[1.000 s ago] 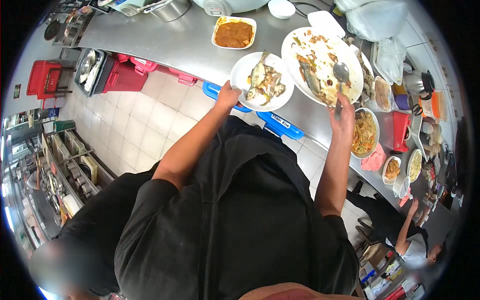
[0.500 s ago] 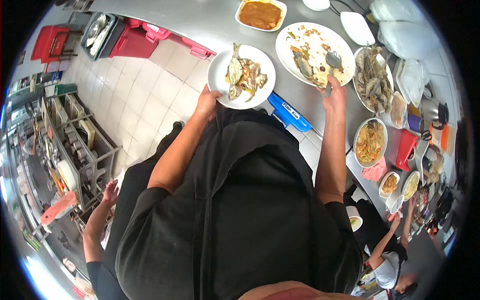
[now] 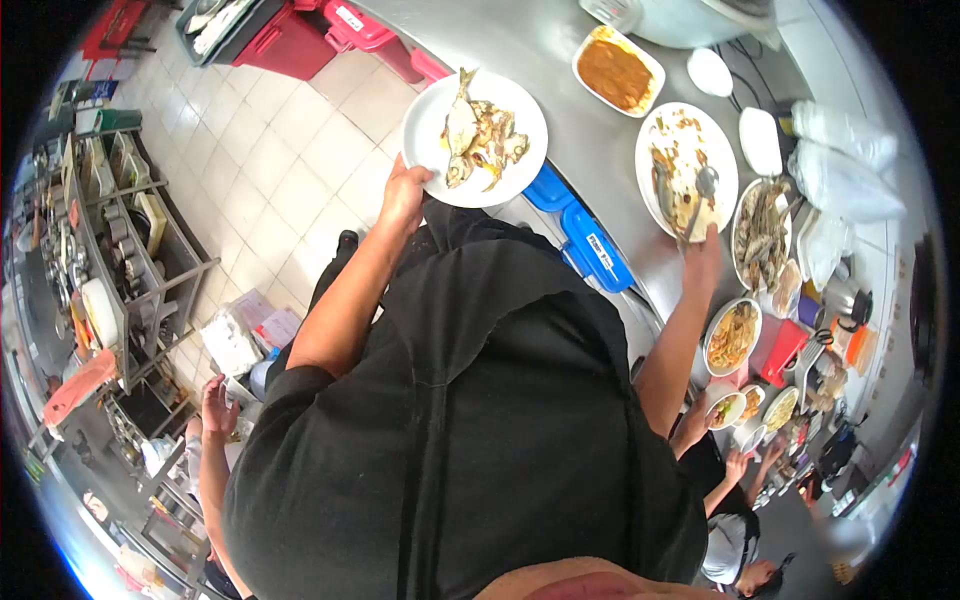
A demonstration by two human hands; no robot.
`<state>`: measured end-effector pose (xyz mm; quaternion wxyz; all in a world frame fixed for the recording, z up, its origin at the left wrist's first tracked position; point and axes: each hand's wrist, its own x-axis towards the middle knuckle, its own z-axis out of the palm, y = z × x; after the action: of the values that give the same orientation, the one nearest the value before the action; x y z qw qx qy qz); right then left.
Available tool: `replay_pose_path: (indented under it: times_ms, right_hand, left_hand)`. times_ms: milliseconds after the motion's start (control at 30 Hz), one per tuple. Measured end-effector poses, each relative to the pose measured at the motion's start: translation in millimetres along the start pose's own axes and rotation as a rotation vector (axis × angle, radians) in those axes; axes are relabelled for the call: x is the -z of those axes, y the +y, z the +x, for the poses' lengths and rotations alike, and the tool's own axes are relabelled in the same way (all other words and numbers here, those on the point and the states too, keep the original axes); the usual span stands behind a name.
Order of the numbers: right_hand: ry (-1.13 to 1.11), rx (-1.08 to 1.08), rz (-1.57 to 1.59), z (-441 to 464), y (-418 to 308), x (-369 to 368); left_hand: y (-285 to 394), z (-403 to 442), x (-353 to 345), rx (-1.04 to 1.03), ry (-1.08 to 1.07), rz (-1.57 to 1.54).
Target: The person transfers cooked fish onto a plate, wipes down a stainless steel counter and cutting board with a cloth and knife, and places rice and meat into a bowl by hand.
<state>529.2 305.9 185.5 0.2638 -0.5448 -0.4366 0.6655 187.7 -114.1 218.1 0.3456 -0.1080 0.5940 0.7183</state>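
Note:
My left hand [image 3: 403, 197] grips the near-left rim of a round white plate [image 3: 418, 125], thumb on top. On that plate lie pieces of cooked fish [image 3: 480, 140], one with its tail pointing up. My right hand [image 3: 702, 262], blurred by motion, is at the near rim of a white oval platter [image 3: 728, 150], closed around the handle end of a metal spoon [image 3: 703, 188]. The spoon's bowl rests in the platter among a piece of fish [image 3: 664, 190] and scattered brown bits. Some of my right fingers are hidden or smeared.
On the steel counter [image 3: 560, 95] stand a dish of orange-brown sauce [image 3: 618, 73], a plate of dried-looking fish [image 3: 762, 235] and a noodle dish [image 3: 732, 335]. Blue lids [image 3: 597, 250] and red bins [image 3: 290, 48] sit below its edge. Another person's hand [image 3: 690, 428] holds a bowl [image 3: 724, 408].
My view has turned, and the counter dishes appear further right. The fish plate stays in my left hand. Another person's hand with a bowl has come up beside my right arm.

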Motion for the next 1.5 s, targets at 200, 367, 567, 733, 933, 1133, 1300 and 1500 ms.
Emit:
replay_pose_path:
  times_ms: [200, 367, 567, 733, 933, 1133, 1300, 1500]
  right_hand:
    - [0.553, 0.685, -1.062, -18, -22, 35]
    - [0.328, 0.734, -0.753, -60, -53, -105]
    - [-0.079, 0.795, -0.616, -76, -15, -289]
    - [-0.230, 0.755, -0.759, -85, -3, -397]
    - [-0.444, 0.724, -0.653, -71, -6, -534]
    - [-0.677, 0.707, -0.540, -55, -10, -714]
    - [-0.814, 0.757, -0.308, -34, -36, -855]
    - [-0.734, 0.952, -0.360, -39, -143, -953]
  left_hand:
    - [45, 32, 40, -0.045, 0.063, -0.057]
    - [75, 65, 97, -0.122, 0.088, -0.131]
    - [128, 81, 166, -0.123, 0.170, -0.195]
    - [161, 96, 223, -0.174, 0.269, -0.214]
    - [202, 118, 267, -0.126, 0.441, -0.252]
    - [254, 159, 307, -0.155, 0.583, -0.285]
    - [298, 207, 342, -0.252, 0.660, -0.275]
    - [350, 256, 347, -0.309, 0.654, -0.388]
